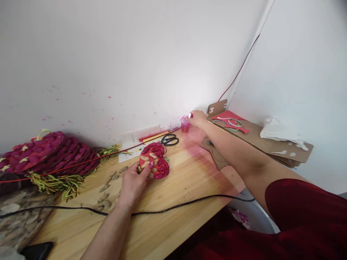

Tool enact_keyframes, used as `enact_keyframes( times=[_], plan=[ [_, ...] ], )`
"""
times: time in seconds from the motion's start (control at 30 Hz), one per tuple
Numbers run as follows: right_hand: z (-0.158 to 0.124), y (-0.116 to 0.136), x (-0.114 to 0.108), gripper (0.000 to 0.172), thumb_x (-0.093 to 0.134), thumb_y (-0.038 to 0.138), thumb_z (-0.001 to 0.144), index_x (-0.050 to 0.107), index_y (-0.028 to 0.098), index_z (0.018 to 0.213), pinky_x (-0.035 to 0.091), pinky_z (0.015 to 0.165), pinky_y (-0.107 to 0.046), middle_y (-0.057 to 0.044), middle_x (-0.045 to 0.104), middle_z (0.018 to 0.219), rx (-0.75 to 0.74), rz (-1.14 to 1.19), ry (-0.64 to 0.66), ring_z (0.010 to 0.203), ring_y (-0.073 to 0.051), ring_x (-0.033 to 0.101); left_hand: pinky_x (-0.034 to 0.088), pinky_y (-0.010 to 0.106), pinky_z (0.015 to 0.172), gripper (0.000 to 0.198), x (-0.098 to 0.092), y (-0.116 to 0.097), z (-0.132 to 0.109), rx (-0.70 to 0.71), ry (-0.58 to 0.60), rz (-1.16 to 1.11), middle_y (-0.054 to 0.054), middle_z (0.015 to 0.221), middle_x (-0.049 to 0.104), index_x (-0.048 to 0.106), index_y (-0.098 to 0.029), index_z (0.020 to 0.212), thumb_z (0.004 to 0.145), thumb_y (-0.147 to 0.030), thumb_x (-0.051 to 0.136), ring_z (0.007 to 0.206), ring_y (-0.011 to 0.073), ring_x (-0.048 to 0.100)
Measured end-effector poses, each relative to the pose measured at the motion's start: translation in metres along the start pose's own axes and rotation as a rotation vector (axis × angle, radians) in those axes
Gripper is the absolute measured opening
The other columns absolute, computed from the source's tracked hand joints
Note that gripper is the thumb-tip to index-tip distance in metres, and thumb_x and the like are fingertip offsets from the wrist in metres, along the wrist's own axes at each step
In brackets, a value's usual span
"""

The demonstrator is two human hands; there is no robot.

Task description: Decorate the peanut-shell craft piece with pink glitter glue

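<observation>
My left hand (135, 180) pinches the edge of a red, rounded craft piece (154, 161) above the table. Pale peanut shells cover part of its face, and magenta-painted ones line its right and upper side. At the wall, my right hand (198, 118) reaches to a small clear cup (185, 126) of pink paint. The fingers are closed at the cup's rim; what they hold is too small and blurred to make out. Black-handled scissors (170, 139) lie just behind the craft piece.
Stacked magenta craft pieces (54, 151) with yarn tassels stand at left, near loose peanuts (103, 197) and a bag of peanuts (24, 216). A black cable (173, 208) crosses the table. Cardboard sheets (255, 139) with a white plastic bag (280, 130) lie at right; a bin (260, 213) stands below.
</observation>
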State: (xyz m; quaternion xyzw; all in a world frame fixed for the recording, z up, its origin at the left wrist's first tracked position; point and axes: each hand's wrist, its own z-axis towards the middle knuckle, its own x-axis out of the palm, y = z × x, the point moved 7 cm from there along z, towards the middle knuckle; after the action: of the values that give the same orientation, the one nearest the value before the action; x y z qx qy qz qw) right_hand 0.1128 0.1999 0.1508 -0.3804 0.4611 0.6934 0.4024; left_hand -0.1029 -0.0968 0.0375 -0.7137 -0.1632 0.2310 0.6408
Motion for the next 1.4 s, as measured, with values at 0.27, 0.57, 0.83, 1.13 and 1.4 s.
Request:
enact_keyframes(
  times=[0.27,0.57,0.83,1.13,1.4],
  plan=[
    [-0.037,0.001,-0.036,0.025,0.050,0.038,0.100,0.066,0.018,0.105,0.049,0.091,-0.037,-0.012,0.075,0.108,0.021,0.213,-0.150,0.104,-0.026,0.068,0.026,0.022,0.043,0.049,0.005,-0.006,-0.001,0.071,0.051,-0.028,-0.005,0.050,0.050,0.065,-0.018,0.076,0.067,-0.063,0.079,0.043,0.0092,0.035],
    [-0.163,0.062,-0.031,0.021,0.062,0.043,0.093,0.061,0.022,0.092,0.052,0.069,-0.028,0.001,0.067,0.080,-0.298,1.160,-0.124,0.073,-0.015,0.064,0.039,0.023,0.051,0.040,0.005,-0.014,-0.005,0.146,0.042,-0.021,0.001,0.067,0.067,0.073,-0.017,0.088,0.071,-0.053,0.078,0.054,0.0136,0.051],
    [-0.204,0.080,-0.027,0.012,0.060,0.035,0.098,0.061,0.023,0.095,0.053,0.072,-0.031,-0.002,0.072,0.089,-0.530,1.044,-0.227,0.081,-0.017,0.067,0.048,0.027,0.066,0.035,-0.001,-0.019,-0.005,0.219,-0.024,0.082,0.004,0.081,0.073,0.073,-0.016,0.092,0.075,-0.047,0.073,0.068,0.0176,0.060],
    [-0.219,0.087,-0.035,0.002,0.062,0.026,0.097,0.062,0.026,0.095,0.055,0.083,-0.037,-0.003,0.073,0.093,-0.686,0.904,-0.282,0.092,-0.021,0.069,0.043,0.026,0.066,0.019,-0.001,-0.039,-0.016,0.457,-0.110,0.350,0.002,0.072,0.065,0.067,-0.019,0.075,0.082,-0.036,0.065,0.066,0.0162,0.053],
    [-0.219,0.088,-0.039,0.004,0.061,0.026,0.098,0.062,0.026,0.095,0.054,0.084,-0.038,-0.003,0.074,0.092,-0.696,0.840,-0.330,0.092,-0.021,0.069,0.040,0.026,0.063,0.020,0.002,-0.048,-0.022,0.506,-0.111,0.395,0.001,0.068,0.060,0.064,-0.020,0.071,0.082,-0.036,0.062,0.062,0.0150,0.049]
  ],
)
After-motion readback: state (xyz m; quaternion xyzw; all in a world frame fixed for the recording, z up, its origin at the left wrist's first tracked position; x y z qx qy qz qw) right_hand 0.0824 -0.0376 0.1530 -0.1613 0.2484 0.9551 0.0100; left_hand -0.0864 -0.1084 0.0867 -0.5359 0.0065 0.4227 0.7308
